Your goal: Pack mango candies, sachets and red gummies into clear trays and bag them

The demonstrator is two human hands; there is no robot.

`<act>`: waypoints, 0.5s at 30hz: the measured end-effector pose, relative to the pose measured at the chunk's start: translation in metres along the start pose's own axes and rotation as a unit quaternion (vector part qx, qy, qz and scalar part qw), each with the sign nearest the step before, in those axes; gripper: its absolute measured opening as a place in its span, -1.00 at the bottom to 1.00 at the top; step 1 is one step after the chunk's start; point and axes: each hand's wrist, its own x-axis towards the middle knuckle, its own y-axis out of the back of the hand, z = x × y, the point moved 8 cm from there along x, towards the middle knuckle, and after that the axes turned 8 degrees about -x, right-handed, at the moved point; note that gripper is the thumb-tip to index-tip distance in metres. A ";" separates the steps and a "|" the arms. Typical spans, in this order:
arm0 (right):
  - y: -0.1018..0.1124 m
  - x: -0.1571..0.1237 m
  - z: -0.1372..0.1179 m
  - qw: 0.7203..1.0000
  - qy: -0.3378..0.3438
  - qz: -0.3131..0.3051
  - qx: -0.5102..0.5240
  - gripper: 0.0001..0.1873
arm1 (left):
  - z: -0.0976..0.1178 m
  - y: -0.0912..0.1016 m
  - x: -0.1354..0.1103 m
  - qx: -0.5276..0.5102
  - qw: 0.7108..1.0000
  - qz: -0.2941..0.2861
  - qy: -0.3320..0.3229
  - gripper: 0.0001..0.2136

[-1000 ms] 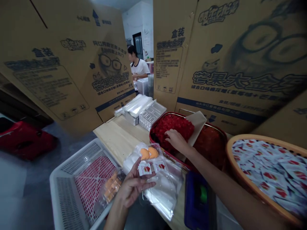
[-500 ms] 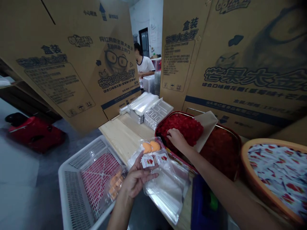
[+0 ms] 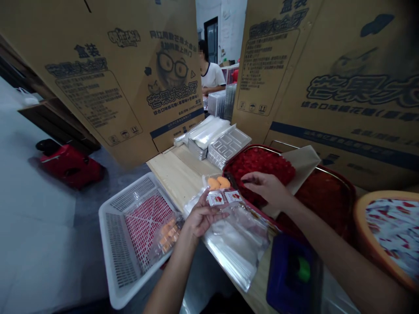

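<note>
My left hand (image 3: 200,217) holds a clear plastic blister tray (image 3: 233,212), its fingers partly under the tray's left side. Two orange candy pieces (image 3: 214,183) lie in the far end. Nearer to me are two small white sachets (image 3: 215,199) with red print. My right hand (image 3: 266,187) is just over the near edge of a container of small red pieces (image 3: 262,161), close to the tray's right side. Its thumb and fingers are drawn together; anything between them is too small to make out. Beneath the tray lies a stack of clear plastic sheets or bags (image 3: 235,255).
A white basket (image 3: 113,244) with packed orange pieces stands left. Clear moulded trays (image 3: 227,146) are stacked at the back. An orange tub (image 3: 362,213) of sachets and a blue tape dispenser (image 3: 278,279) are at right. Tall cartons (image 3: 124,100) flank a seated person (image 3: 212,74).
My right hand has drawn back from the red pieces toward the tray's side. My left hand still holds the tray. The whole view has shifted, with things appearing further right.
</note>
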 end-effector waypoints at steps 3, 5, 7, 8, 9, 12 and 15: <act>-0.017 -0.030 -0.028 0.976 0.022 -0.166 0.137 -0.77 | -0.001 -0.001 0.004 0.002 1.000 -0.008 0.004 -0.20; -0.031 -0.048 -0.044 0.960 0.040 -0.239 0.138 -0.78 | -0.002 -0.003 0.006 0.001 1.000 -0.019 0.004 -0.21; -0.041 -0.058 -0.054 0.955 0.064 -0.268 0.107 -0.80 | -0.003 -0.003 0.007 0.000 1.000 -0.028 0.005 -0.22; -0.045 -0.061 -0.058 0.955 0.080 -0.272 0.091 -0.79 | -0.004 -0.002 0.007 0.000 1.000 -0.027 0.005 -0.23; -0.048 -0.063 -0.062 0.954 0.096 -0.273 0.079 -0.78 | -0.004 -0.001 0.008 0.000 1.000 -0.023 0.006 -0.23; -0.049 -0.062 -0.069 0.954 0.124 -0.263 0.069 -0.72 | -0.004 0.003 0.007 0.002 1.000 0.001 0.009 -0.25; -0.032 -0.048 -0.058 0.973 0.116 -0.192 0.062 -0.74 | -0.004 0.004 0.006 0.001 1.000 0.011 0.012 -0.26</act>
